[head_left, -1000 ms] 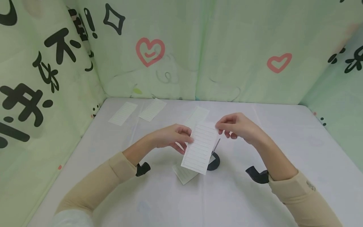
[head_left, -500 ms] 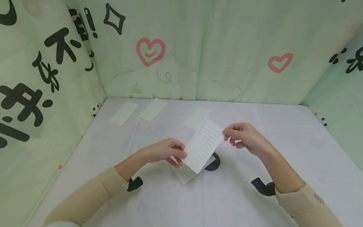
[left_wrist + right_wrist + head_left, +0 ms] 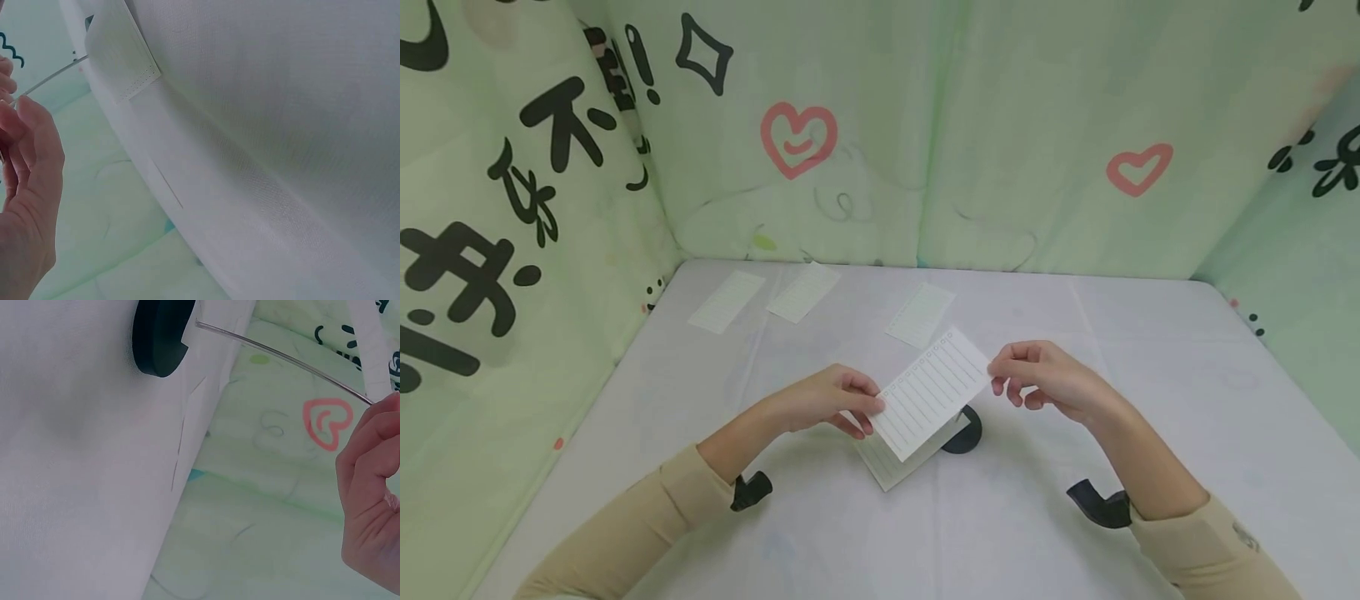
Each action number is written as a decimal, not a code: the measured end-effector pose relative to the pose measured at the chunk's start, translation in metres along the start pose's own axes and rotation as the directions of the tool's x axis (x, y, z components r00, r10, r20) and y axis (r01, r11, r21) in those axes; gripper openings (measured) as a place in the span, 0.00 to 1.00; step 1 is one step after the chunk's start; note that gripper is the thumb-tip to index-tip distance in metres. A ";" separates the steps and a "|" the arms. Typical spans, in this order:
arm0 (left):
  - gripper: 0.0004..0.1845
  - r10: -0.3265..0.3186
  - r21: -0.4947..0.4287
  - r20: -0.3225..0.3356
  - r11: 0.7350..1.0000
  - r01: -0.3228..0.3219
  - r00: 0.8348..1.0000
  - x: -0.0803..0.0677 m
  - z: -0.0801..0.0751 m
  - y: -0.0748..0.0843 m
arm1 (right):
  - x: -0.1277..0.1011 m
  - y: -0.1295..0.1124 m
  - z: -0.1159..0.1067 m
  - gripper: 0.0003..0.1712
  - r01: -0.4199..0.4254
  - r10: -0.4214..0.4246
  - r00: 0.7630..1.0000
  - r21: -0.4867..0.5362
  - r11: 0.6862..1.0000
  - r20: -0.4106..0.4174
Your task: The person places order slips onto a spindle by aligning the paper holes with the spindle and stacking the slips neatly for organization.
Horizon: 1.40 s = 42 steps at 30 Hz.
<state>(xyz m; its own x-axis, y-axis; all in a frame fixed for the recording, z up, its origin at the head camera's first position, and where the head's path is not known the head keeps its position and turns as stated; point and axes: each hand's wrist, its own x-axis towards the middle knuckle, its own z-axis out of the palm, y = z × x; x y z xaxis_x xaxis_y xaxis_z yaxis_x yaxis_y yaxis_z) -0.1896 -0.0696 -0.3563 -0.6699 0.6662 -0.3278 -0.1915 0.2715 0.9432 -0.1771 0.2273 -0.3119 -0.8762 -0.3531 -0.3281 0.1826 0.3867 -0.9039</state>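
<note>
A lined white paper slip (image 3: 932,396) with little boxes along one edge is stretched between both hands over the table. My left hand (image 3: 831,402) pinches its left end between thumb and fingers; my right hand (image 3: 1045,375) pinches its right corner. Below it stands a bill spike, whose round black base (image 3: 972,432) partly shows past the slip. In the right wrist view its thin metal rod (image 3: 281,356) rises toward the right hand. A second lined slip (image 3: 886,467) lies across the base, partly covered by the held slip. The held slip hides most of the rod in the head view.
Three more lined slips lie toward the back of the white table (image 3: 1150,375): one at the far left (image 3: 727,302), another beside it (image 3: 803,292), and one nearer the middle (image 3: 921,313). Printed green curtains (image 3: 1015,125) hang behind and at both sides.
Both hands have come down toward me, the left also moving left and the right moving right. Between them the held slip has turned from upright to slanting sideways, its boxed edge now facing away.
</note>
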 end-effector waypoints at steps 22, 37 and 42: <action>0.07 0.016 -0.042 -0.015 0.999 -0.017 1.000 0.005 0.001 -0.003 | 0.005 0.003 -0.004 0.07 0.001 -0.004 0.999 0.087 0.996 0.034; 0.05 0.009 -0.008 -0.075 1.000 -0.009 0.997 0.015 0.004 -0.012 | 0.006 0.006 -0.006 0.06 0.025 -0.034 0.993 0.076 0.997 0.115; 0.07 -0.002 0.020 -0.087 1.000 0.004 0.996 0.016 0.006 -0.013 | 0.007 0.006 -0.007 0.06 0.030 -0.040 0.990 0.075 0.997 0.137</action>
<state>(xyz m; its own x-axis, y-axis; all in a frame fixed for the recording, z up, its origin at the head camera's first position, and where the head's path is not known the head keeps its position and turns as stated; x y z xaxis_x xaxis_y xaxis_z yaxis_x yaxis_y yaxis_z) -0.1939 -0.0585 -0.3736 -0.7292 0.6030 -0.3236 -0.1796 0.2876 0.9408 -0.1848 0.2331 -0.3178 -0.8135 -0.4816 -0.3259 0.1889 0.3110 -0.9314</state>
